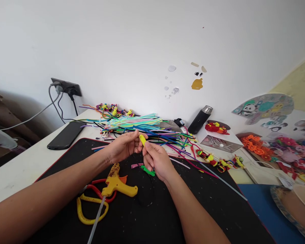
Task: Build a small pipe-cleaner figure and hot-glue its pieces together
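Between my two hands is a short yellow piece (142, 139), fuzzy-looking, probably bent pipe cleaner. My left hand (124, 145) pinches its upper end with thumb and fingertips. The lower end is gripped by the thumb and curled fingers of my right hand (157, 159). Below them on the black mat (152, 217) lie a green pipe cleaner bundle (147, 170) and a small pink piece (136, 165). A yellow glue gun (118, 184) with a clear glue stick in its back rests to the left, partly over scissors with red and yellow handles (91, 220).
Many coloured pipe cleaners (142, 125) are heaped behind my hands. A phone (66, 135) lies at the left. At the right stand a black flask (200, 119) and a white box (221, 142); small colourful figures (225, 164) lie nearby. A power strip (66, 86) hangs on the wall.
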Tool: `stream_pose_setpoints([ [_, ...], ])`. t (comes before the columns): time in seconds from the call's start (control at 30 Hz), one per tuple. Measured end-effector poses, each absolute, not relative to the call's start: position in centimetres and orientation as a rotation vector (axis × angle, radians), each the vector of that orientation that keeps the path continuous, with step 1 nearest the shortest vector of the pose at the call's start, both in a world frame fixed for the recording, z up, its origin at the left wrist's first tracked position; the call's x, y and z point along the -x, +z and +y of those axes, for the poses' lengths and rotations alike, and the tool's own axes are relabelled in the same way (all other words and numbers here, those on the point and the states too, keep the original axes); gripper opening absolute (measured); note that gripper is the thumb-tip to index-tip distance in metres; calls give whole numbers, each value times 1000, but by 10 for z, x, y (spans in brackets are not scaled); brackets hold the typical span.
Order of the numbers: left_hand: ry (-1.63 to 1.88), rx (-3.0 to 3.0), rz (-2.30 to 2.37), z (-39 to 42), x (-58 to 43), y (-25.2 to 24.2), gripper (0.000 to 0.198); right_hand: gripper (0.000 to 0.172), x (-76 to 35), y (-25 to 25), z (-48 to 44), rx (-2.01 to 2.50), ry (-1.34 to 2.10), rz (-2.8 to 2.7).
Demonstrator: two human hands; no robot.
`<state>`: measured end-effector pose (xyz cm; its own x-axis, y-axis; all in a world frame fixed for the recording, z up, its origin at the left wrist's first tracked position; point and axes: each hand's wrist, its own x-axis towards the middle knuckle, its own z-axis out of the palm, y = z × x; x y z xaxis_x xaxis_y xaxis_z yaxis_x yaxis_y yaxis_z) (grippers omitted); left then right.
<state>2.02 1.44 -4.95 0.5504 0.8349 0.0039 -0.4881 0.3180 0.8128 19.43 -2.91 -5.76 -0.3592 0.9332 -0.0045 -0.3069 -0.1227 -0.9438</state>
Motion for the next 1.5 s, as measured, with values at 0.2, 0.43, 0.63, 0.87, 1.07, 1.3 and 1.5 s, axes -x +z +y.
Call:
stream_pose_setpoints([
  [0.2,924,-902,542,12,-24,-50,35,53,-194,-59,-29,792,1675,-1165],
  [0.43,1023,-957,547,15,-20,-39,33,54,-195,-55,-30,805,1684,-1151],
  [0.63,1072,-956,579,17,-17,-38,33,55,-196,-61,-26,863,1623,-1142],
  [0.87,1045,-1004,604,15,-21,-41,35,52,-194,-62,-28,899,1598,-1170],
  [1.07,1016,-1002,580,16,-21,-45,36,45,-193,-61,-28,913,1559,-1203],
  [1.3,954,-918,549,16,-21,-47,32,46,-194,-61,-27,941,1539,-1186],
  [1.5,986,-1001,581,17,-21,-45,30,45,-196,-59,-28,955,1512,-1258],
])
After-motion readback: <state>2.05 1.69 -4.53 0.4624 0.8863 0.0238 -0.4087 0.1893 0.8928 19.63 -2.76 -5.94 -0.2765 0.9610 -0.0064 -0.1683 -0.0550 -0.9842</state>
